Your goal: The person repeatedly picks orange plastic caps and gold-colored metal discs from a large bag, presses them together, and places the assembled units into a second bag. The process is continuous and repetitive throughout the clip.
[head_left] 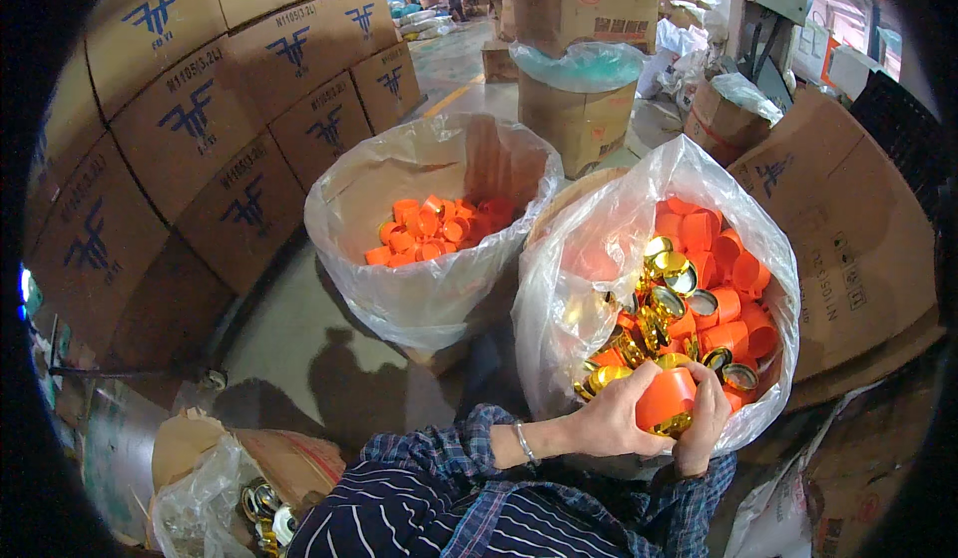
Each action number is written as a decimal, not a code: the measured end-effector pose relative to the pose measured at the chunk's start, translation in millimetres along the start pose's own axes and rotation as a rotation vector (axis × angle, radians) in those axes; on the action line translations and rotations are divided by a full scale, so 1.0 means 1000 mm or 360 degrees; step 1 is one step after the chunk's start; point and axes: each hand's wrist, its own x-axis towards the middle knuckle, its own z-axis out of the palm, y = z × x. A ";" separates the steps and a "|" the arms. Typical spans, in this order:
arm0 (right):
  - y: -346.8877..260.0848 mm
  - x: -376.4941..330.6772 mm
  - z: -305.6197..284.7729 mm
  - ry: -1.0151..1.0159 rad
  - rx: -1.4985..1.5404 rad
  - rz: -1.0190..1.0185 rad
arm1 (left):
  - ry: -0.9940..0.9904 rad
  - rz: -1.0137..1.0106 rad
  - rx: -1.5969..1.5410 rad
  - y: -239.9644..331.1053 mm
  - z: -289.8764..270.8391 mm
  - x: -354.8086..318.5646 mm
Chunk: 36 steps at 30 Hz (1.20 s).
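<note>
Between my two hands is an orange plastic cup (666,396) with shiny gold at its lower end, held over the near edge of a lined box. My left hand (611,410) grips its left side, and my right hand (705,420) wraps the right side. Just beyond them, orange cups (726,338) and loose gold metal lids (667,303) lie mixed in the clear plastic liner (564,288). Part of the gold end is hidden by my fingers.
Left of it stands another lined box (429,303) with orange cups (429,224). Stacked cartons (190,109) wall the left side. A small open carton (299,453) with gold lids is at lower left. A carton with a greenish liner (579,109) stands behind; cardboard (838,229) leans at right.
</note>
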 end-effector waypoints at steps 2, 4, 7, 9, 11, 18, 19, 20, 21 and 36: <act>0.004 0.002 -0.002 0.0017 -0.0010 -0.0037 | 0.0002 0.0044 -0.0018 -0.001 0.002 0.000; 0.008 0.003 -0.003 0.0136 0.0889 0.0449 | -0.0060 0.0161 -0.0367 -0.004 0.006 -0.002; 0.010 0.003 0.004 0.0219 0.1435 0.0736 | 0.0016 0.0054 -0.0704 -0.010 0.016 -0.007; 0.011 -0.001 0.017 0.0254 0.1268 0.0702 | 0.0074 -0.0208 -0.0807 -0.016 0.021 -0.008; 0.010 -0.009 0.030 0.0365 0.0609 0.0341 | 0.0347 -0.0183 -0.0648 -0.023 0.024 -0.006; 0.006 -0.024 0.030 0.0421 -0.0567 -0.0573 | 0.0427 -0.0337 -0.1022 -0.029 0.034 0.006; 0.008 -0.021 0.026 0.0382 -0.0703 -0.0686 | 0.0438 -0.0402 -0.1195 -0.030 0.032 0.010; 0.011 -0.017 0.024 0.0301 -0.0744 -0.0814 | 0.0409 -0.0480 -0.1344 -0.031 0.030 0.015; 0.013 -0.011 0.021 0.0220 -0.0837 -0.0944 | 0.0437 -0.0603 -0.1476 -0.032 0.027 0.019; 0.018 0.008 0.001 0.0011 0.0160 0.0100 | 0.0286 -0.0148 -0.0870 -0.020 0.017 0.006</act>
